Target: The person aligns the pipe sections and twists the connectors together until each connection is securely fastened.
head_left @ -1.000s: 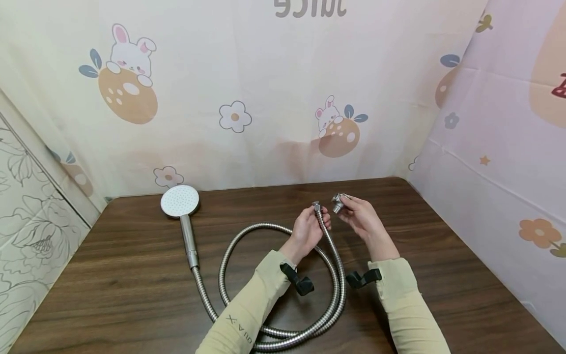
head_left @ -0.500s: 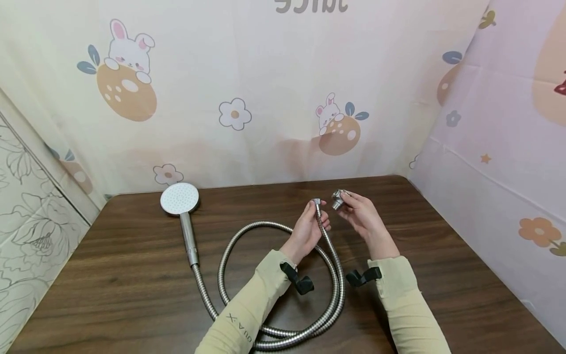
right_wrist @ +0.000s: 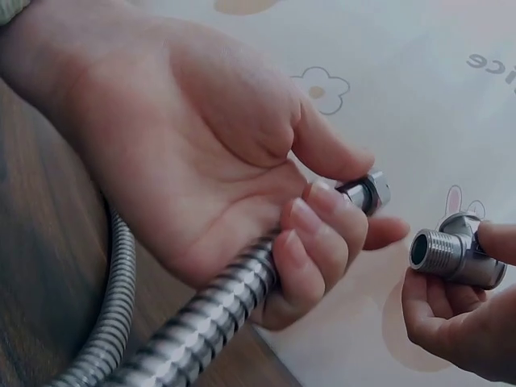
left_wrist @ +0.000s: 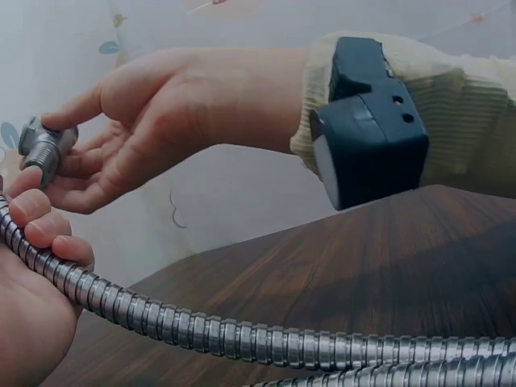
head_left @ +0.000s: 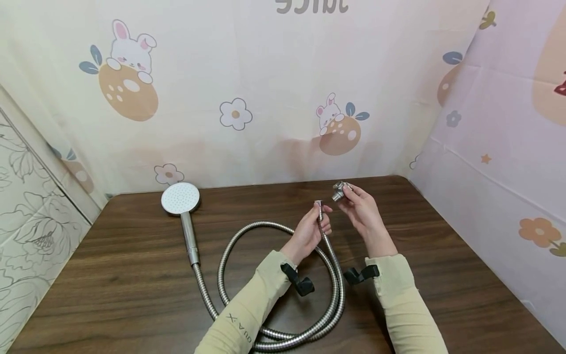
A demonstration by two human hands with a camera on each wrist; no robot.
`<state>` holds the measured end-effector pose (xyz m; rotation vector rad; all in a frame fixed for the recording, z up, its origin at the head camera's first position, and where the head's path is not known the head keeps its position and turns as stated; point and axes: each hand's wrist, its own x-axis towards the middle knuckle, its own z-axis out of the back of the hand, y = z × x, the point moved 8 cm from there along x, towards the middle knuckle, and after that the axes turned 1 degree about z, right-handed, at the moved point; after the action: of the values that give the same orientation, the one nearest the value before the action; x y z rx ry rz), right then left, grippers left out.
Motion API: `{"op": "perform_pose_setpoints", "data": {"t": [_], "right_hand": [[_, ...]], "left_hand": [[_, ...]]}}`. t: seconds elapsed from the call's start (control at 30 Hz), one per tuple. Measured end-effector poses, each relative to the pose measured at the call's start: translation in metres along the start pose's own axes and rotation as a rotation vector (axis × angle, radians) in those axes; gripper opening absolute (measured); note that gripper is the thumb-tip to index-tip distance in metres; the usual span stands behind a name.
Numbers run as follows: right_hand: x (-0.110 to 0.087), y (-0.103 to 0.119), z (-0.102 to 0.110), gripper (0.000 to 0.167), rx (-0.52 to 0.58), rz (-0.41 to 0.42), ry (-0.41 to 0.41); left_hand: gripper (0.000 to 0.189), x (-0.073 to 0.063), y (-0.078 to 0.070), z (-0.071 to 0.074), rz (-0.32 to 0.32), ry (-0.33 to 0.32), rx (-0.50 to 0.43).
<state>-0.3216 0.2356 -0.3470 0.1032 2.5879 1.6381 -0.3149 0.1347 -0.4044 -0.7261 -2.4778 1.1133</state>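
Note:
My left hand (head_left: 307, 232) grips the end of a ribbed metal shower hose (right_wrist: 214, 310), its fingers curled round it. A chrome hex nut (right_wrist: 376, 193) at the hose's tip sticks out past the thumb. To the right and slightly higher, my right hand (head_left: 363, 211) pinches a small chrome threaded fitting (right_wrist: 451, 251) between thumb and fingers. The fitting's open threaded end faces the hose nut, with a gap between the two. In the left wrist view the same fitting (left_wrist: 48, 149) shows its outer thread.
A shower head (head_left: 180, 198) with a white face and chrome handle lies at the table's back left, joined to the hose. Loops of hose (head_left: 223, 260) spread over the brown wooden table (head_left: 110, 295). A printed curtain (head_left: 274, 73) hangs behind the table's back edge.
My right hand has risen a little with the fitting and tilted it. My left hand has turned the hose end slightly. The shower head stays where it was.

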Motion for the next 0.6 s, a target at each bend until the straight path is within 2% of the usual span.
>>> {"op": "perform_pose_setpoints", "data": {"t": [0.33, 0.6], "right_hand": [[0.002, 0.001, -0.016, 0.014, -0.033, 0.055, 0.054], [0.002, 0.003, -0.021, 0.014, -0.093, 0.084, 0.057]], "left_hand": [[0.036, -0.001, 0.002, -0.007, 0.019, 0.035, 0.123], [0.037, 0.0, 0.004, -0.01, 0.023, 0.058, 0.155]]}}
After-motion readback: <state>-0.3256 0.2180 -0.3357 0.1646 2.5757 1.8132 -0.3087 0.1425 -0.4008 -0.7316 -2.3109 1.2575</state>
